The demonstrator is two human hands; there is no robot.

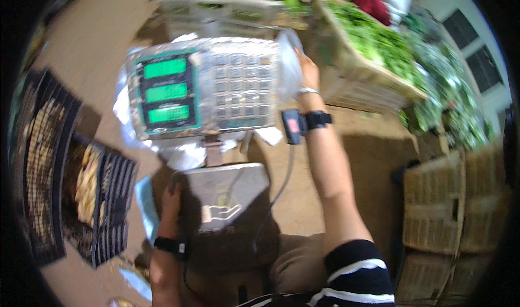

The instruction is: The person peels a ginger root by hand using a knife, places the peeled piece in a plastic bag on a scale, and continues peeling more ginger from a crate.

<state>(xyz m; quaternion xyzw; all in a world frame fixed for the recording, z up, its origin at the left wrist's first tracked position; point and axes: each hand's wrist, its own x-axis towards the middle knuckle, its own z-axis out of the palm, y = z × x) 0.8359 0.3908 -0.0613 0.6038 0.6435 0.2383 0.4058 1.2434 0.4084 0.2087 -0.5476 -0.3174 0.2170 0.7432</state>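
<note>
A floor-standing digital platform scale stands before me, its keypad and green-lit display head [203, 87] raised above the dark weighing plate [227, 197]. Clear plastic bags [289, 63] hang at the head's right side. My right hand [308, 69] is at these bags, its fingertips partly hidden, so its grip is unclear. At the plate's left edge is my left hand [172, 197], in shadow; whether its fingers grip the edge cannot be made out. Crumpled white plastic [187, 156] shows beneath the head.
A crate of leafy greens [365, 83] stands at upper right, beside bagged vegetables [443, 75]. Black crates of pale produce [97, 197] are on the left, stacked plastic crates [432, 205] at lower right. More pale crates [219, 12] stand behind the scale. A person's red sleeve [367, 2] shows at the top.
</note>
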